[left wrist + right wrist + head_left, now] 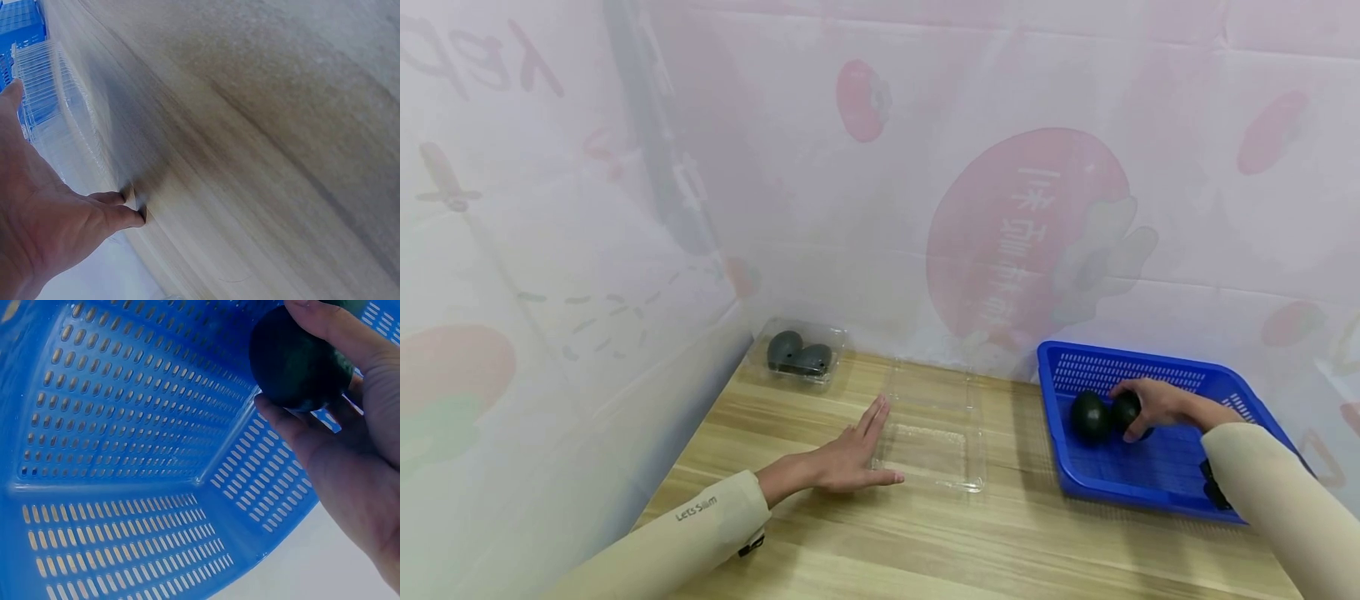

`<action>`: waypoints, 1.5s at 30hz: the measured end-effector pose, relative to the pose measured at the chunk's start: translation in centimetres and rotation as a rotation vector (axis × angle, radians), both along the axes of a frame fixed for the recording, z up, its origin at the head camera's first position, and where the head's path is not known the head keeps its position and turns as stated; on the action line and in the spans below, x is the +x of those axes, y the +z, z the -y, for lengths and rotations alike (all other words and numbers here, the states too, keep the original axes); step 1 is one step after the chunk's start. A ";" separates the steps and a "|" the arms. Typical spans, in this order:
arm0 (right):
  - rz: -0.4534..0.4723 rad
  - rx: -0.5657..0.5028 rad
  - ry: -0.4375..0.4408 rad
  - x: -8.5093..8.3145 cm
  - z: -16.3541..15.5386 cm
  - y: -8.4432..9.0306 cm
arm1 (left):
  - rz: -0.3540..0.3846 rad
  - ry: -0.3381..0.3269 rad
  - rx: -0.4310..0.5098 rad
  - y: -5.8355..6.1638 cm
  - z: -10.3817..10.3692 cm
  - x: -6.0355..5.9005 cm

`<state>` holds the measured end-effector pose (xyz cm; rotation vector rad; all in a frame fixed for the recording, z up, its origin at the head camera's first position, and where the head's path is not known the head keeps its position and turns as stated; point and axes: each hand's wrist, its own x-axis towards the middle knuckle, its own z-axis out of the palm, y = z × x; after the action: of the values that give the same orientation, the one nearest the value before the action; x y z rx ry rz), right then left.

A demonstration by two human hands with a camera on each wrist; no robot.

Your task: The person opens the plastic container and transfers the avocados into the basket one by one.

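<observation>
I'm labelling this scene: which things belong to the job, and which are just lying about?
Likely job:
- dark fruit in right hand
- second fruit
- blue basket
- open clear container by left hand

Apparently lying about:
- filled container (untouched, perhaps finished)
- printed backdrop

Free tabletop (1017, 458) separates the open container (970, 484) from the basket wall (1056, 442).

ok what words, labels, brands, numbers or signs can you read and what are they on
"Lets S?m": left sleeve; one letter unclear
Vertical Chinese characters: big red print; too faint to read surely
Large pale letters: left wall; too faint to read surely
</observation>
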<state>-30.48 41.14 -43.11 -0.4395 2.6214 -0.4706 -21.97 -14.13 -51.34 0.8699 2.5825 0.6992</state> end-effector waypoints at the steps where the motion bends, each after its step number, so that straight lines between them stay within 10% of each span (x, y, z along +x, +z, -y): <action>1: 0.012 0.003 -0.003 -0.1 0.0 0.0 | 0.002 0.004 0.002 0.0 0.0 0.0; 45: 0.052 0.059 0.065 -0.3 0.1 1.3 | -0.006 0.011 -0.016 -0.1 0.0 -0.1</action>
<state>-30.82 41.04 -41.77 -0.4847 2.5558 -0.3770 -22.07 -14.11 -51.41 0.8541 2.5965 0.6791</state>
